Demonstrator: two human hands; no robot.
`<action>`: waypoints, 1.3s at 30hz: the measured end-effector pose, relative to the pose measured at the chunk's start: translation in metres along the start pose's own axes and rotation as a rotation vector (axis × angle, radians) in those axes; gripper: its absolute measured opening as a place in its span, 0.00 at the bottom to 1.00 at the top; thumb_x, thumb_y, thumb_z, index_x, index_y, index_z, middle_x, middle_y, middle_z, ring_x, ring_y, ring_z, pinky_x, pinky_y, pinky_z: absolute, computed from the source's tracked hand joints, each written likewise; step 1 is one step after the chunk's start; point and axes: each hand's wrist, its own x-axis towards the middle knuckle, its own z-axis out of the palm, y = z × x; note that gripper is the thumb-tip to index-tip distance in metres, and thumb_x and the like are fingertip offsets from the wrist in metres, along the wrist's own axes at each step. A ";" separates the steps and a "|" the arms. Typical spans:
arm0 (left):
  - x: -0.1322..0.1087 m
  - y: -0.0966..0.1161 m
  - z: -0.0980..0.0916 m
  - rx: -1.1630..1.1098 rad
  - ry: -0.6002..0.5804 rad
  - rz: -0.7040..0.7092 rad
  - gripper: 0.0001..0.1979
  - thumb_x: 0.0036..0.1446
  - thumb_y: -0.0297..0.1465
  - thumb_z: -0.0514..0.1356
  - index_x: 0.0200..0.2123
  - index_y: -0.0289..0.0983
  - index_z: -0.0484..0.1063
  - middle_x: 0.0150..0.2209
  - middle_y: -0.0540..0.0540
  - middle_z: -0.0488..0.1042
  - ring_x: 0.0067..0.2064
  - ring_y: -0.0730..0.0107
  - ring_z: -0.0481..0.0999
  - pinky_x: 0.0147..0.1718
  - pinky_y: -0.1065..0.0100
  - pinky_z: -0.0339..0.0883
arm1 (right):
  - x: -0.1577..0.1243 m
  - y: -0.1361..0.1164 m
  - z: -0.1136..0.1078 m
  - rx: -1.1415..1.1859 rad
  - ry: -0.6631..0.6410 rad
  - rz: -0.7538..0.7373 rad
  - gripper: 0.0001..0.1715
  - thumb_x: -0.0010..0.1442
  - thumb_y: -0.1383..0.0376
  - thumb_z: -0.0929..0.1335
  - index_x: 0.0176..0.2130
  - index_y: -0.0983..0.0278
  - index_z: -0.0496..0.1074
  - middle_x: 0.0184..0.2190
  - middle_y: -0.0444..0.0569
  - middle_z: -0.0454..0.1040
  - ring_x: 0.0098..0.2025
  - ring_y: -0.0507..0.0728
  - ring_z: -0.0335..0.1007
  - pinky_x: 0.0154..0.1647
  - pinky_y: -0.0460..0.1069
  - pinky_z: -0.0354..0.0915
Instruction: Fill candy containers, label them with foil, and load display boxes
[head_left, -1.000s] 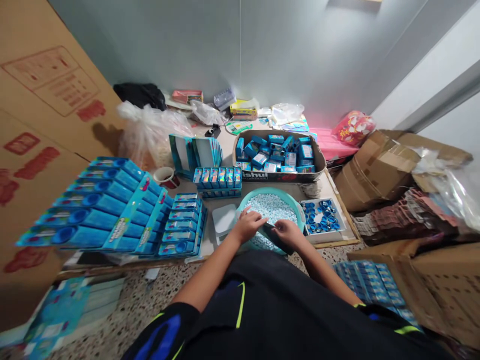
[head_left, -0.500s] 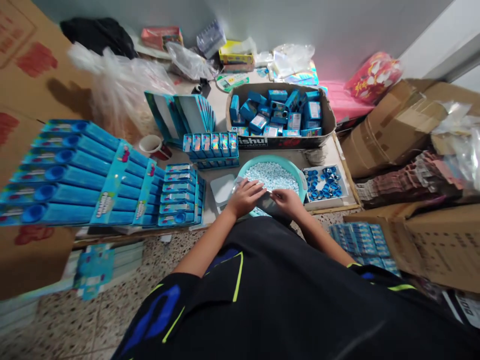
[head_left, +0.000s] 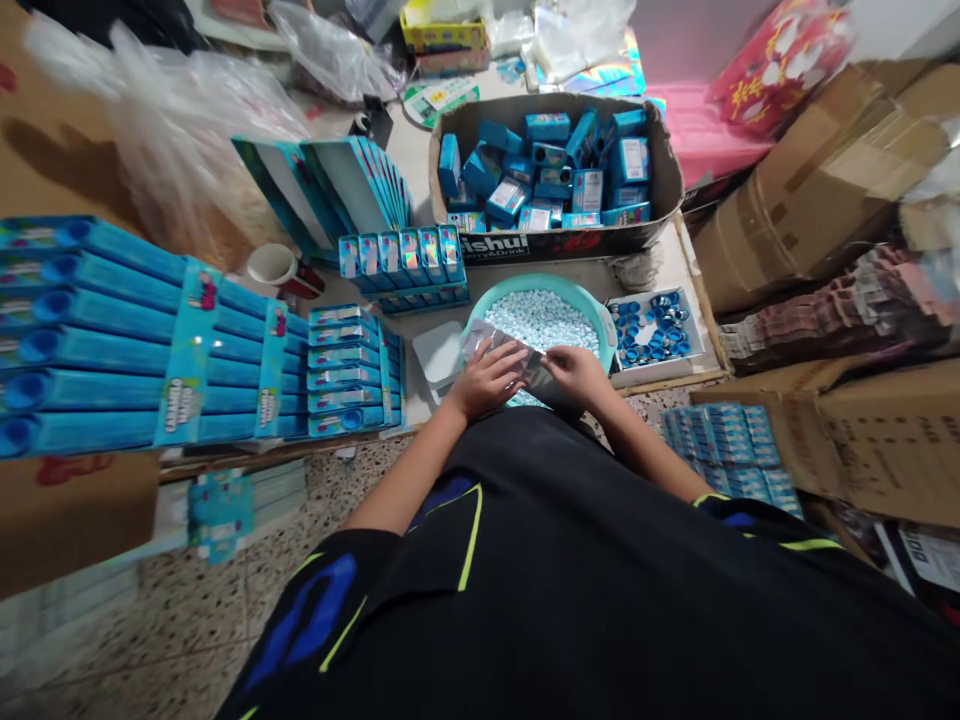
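Over a turquoise basin (head_left: 477, 312) of small pale blue-white pellets (head_left: 547, 312), a greyish see-through plastic bag (head_left: 534, 370) stretches between my two hands. My left hand (head_left: 487, 380) lies across the bag's left part, fingers close together and curled over it. My right hand (head_left: 577, 376) pinches the bag's right edge between thumb and fingertips. The bag hides part of the pellets, and whether anything is inside it cannot be made out. Just right of the basin, a shallow white box (head_left: 694, 340) holds several small blue ring-like parts (head_left: 651, 340).
A carton (head_left: 559, 246) of small blue boxes stands behind the basin. Stacked blue packages (head_left: 105, 340) fill the left, beside a paper cup (head_left: 273, 265) and a white lid-like piece (head_left: 439, 355). Cardboard boxes (head_left: 892, 430) crowd the right, with blue packets (head_left: 724, 445) below table height.
My view has tilted down and closer. The bag now shows more fully between my hands, flatter and wider, and my right fingers have moved slightly along its edge.
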 end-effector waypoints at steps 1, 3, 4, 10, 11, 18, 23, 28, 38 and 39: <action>-0.002 0.001 -0.001 -0.056 -0.009 -0.011 0.07 0.64 0.33 0.59 0.35 0.40 0.77 0.54 0.43 0.79 0.62 0.56 0.72 0.67 0.42 0.54 | 0.001 0.001 -0.001 -0.001 0.014 0.026 0.16 0.65 0.60 0.65 0.31 0.66 0.75 0.27 0.49 0.74 0.29 0.55 0.63 0.31 0.49 0.50; -0.008 0.004 -0.004 -0.181 0.020 -0.071 0.06 0.62 0.33 0.60 0.33 0.41 0.76 0.44 0.45 0.82 0.53 0.61 0.79 0.64 0.47 0.62 | 0.002 0.005 -0.002 -0.038 0.024 0.079 0.16 0.65 0.60 0.65 0.31 0.65 0.76 0.27 0.50 0.75 0.30 0.56 0.64 0.31 0.49 0.51; -0.012 0.007 -0.006 -0.229 0.058 -0.113 0.06 0.62 0.33 0.60 0.32 0.41 0.75 0.39 0.46 0.82 0.48 0.63 0.81 0.61 0.50 0.66 | 0.002 0.008 -0.002 -0.070 0.022 0.103 0.16 0.66 0.60 0.65 0.33 0.65 0.76 0.28 0.50 0.76 0.31 0.57 0.65 0.32 0.49 0.52; -0.052 0.033 -0.045 -0.318 0.496 -0.603 0.08 0.60 0.37 0.64 0.35 0.38 0.73 0.35 0.46 0.79 0.39 0.66 0.80 0.44 0.63 0.75 | 0.003 0.013 0.005 -0.298 0.174 0.133 0.24 0.63 0.64 0.67 0.57 0.70 0.73 0.52 0.63 0.75 0.51 0.68 0.69 0.49 0.57 0.61; -0.060 0.037 -0.055 -0.343 0.561 -0.715 0.10 0.58 0.38 0.65 0.35 0.38 0.72 0.35 0.47 0.79 0.38 0.66 0.80 0.42 0.65 0.75 | 0.004 0.009 0.006 -0.307 0.206 0.083 0.24 0.64 0.65 0.66 0.58 0.69 0.72 0.54 0.64 0.73 0.54 0.69 0.68 0.52 0.59 0.61; -0.112 0.049 -0.121 -0.387 0.794 -1.005 0.16 0.52 0.40 0.68 0.37 0.37 0.69 0.33 0.49 0.75 0.34 0.70 0.77 0.38 0.67 0.72 | 0.031 -0.076 0.035 0.124 -0.235 -0.346 0.22 0.67 0.61 0.68 0.58 0.65 0.70 0.49 0.57 0.76 0.50 0.61 0.73 0.54 0.56 0.67; -0.132 0.048 -0.139 -0.452 0.797 -1.046 0.16 0.52 0.40 0.68 0.37 0.38 0.68 0.31 0.50 0.74 0.33 0.68 0.77 0.37 0.66 0.71 | 0.041 -0.157 0.078 0.237 -0.640 -0.424 0.40 0.62 0.52 0.73 0.65 0.67 0.62 0.50 0.57 0.76 0.45 0.60 0.74 0.47 0.53 0.69; -0.141 0.054 -0.136 -0.513 0.714 -1.165 0.12 0.56 0.38 0.65 0.36 0.36 0.69 0.32 0.48 0.74 0.36 0.68 0.75 0.39 0.66 0.68 | 0.039 -0.189 0.113 0.412 -0.698 -0.431 0.21 0.66 0.60 0.70 0.54 0.68 0.72 0.43 0.50 0.79 0.40 0.55 0.73 0.43 0.47 0.66; -0.165 0.061 -0.122 -0.234 0.810 -1.357 0.05 0.56 0.31 0.64 0.35 0.37 0.72 0.35 0.45 0.78 0.38 0.65 0.77 0.41 0.64 0.68 | 0.030 -0.179 0.173 0.662 -0.803 -0.233 0.31 0.55 0.38 0.68 0.29 0.62 0.73 0.28 0.55 0.79 0.28 0.62 0.75 0.33 0.55 0.71; -0.167 0.062 -0.120 -0.214 0.830 -1.380 0.07 0.55 0.31 0.64 0.38 0.38 0.71 0.35 0.46 0.79 0.38 0.65 0.77 0.41 0.64 0.68 | 0.028 -0.178 0.179 0.731 -0.814 -0.146 0.32 0.49 0.35 0.71 0.27 0.60 0.71 0.27 0.56 0.79 0.28 0.64 0.76 0.32 0.57 0.71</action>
